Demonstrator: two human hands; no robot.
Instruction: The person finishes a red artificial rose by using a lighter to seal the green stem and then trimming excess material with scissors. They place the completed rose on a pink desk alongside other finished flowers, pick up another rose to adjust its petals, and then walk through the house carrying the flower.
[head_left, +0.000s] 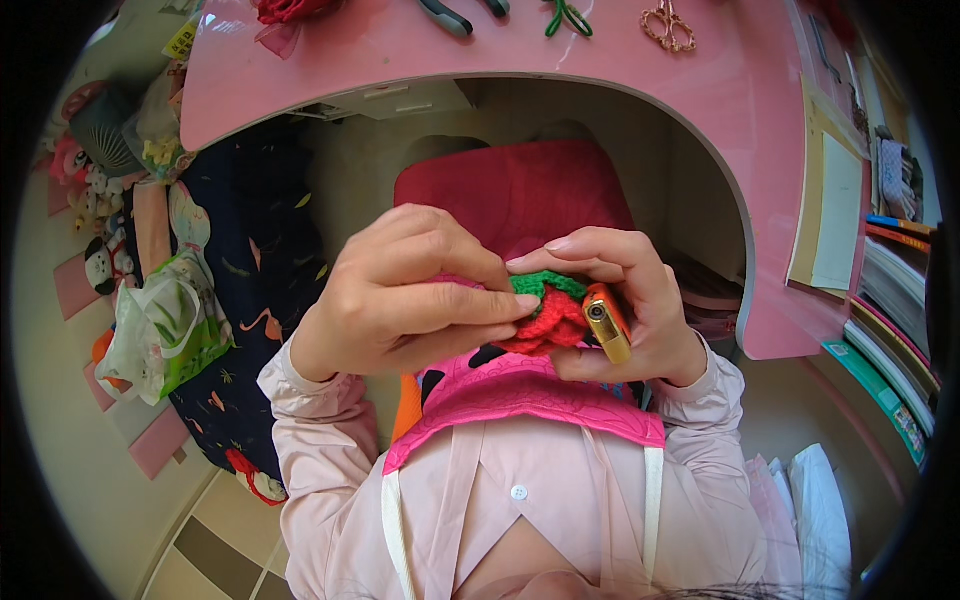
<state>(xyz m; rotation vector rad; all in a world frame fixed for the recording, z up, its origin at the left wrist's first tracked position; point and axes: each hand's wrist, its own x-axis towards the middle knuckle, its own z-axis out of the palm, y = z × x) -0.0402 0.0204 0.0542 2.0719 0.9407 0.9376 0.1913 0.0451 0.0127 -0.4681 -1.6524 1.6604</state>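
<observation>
A red crocheted piece with a green top, like a flower [550, 325], is held between my hands above my lap. My left hand [415, 290] is closed, thumb and fingertips pinched together at the green edge. Whether a yarn end is also between them is hidden. My right hand [645, 290] curls round the other side of the flower, fingers above and thumb below. Against that palm rests a small gold and orange-red object [610, 335] with a round opening at its end, like a lighter. A pink apron [540, 400] lies under both hands.
On the pink desk [650, 90] ahead are dark-handled pliers [447, 18], a green looped strand [567, 20], ornate gold scissors [667, 30] and a red flower [290, 10]. Books [895, 310] stand at right. A plastic bag [165, 330] sits at left.
</observation>
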